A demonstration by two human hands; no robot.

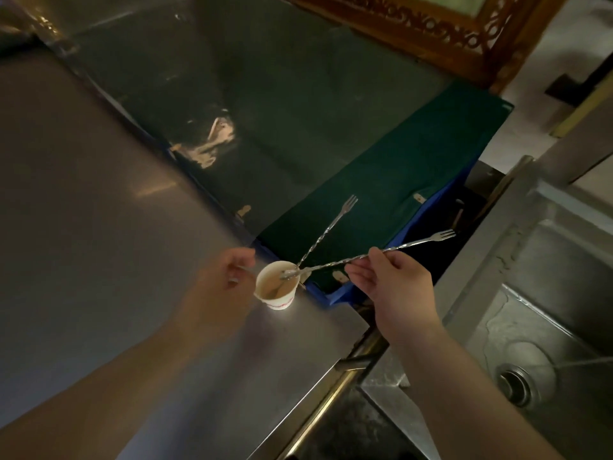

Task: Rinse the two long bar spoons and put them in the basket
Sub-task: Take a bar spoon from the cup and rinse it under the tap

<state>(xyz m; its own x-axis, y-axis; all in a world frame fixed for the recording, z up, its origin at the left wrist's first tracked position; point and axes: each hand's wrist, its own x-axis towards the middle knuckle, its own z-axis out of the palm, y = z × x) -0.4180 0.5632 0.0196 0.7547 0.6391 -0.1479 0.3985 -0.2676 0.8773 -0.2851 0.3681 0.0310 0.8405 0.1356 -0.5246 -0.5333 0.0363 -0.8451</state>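
Two long twisted bar spoons with fork ends stand in a small paper cup point(277, 288) at the steel counter's corner. My right hand point(391, 280) pinches the shaft of one bar spoon point(414, 243), whose fork end points right toward the sink. The other bar spoon point(326, 232) leans up and away out of the cup, untouched. My left hand point(225, 277) is beside the cup on its left, fingers curled around the cup's side; a thin metal piece shows at its fingers. No basket is in view.
The steel counter point(99, 244) fills the left. A bin lined with a dark green bag point(381, 180) over a blue rim sits behind the cup. A steel sink point(544, 310) with a round drain point(515, 386) lies to the right, across a gap.
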